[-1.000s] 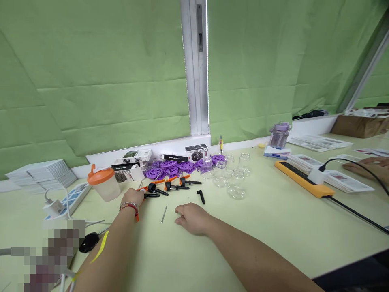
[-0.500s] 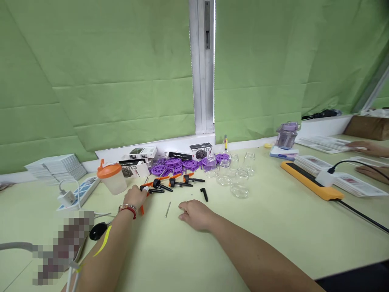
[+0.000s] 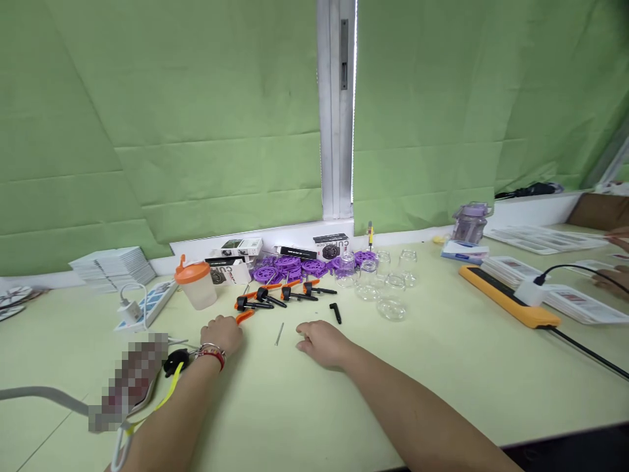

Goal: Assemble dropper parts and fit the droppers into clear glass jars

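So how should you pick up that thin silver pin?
I'd pinch the pin around its middle, across its long sides, coming down from above with the right hand, which is beside it. It's thin and lies flat on the table, with its length running mostly away from the person, so grabbing it from underneath would probably be hard.

"What sort of place is this?"
"Probably a small assembly workshop: purple spoked discs [image 3: 288,265], black-and-orange parts [image 3: 299,297] and CUP HOLDER boxes [image 3: 331,249] crowd one worktable [image 3: 442,373]."
"Not a home?"
"Doubtful. A co-worker's hand [image 3: 612,280] is at the same worktable, past an orange power strip [image 3: 491,296], and green sheeting [image 3: 221,118] covers the wall."
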`<action>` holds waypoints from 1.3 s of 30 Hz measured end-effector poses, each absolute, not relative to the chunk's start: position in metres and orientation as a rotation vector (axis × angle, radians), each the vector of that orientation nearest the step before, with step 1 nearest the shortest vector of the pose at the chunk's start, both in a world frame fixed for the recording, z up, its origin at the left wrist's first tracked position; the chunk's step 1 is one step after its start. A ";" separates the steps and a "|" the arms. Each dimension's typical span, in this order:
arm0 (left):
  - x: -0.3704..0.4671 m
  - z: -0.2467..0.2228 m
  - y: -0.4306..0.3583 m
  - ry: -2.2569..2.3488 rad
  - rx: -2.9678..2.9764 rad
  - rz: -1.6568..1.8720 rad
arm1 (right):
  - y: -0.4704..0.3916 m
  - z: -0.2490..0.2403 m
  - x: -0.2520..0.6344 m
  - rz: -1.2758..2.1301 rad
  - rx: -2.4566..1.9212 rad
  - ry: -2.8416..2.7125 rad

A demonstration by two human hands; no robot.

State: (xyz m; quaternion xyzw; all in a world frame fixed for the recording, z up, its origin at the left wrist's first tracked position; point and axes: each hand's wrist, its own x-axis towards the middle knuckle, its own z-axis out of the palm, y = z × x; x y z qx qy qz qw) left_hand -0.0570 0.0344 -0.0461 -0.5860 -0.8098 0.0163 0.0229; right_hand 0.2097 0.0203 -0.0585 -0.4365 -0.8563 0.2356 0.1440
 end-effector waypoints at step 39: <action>0.063 -0.016 -0.016 -2.042 -2.214 -0.325 | 0.022 -0.055 0.211 1.641 -0.680 -1.515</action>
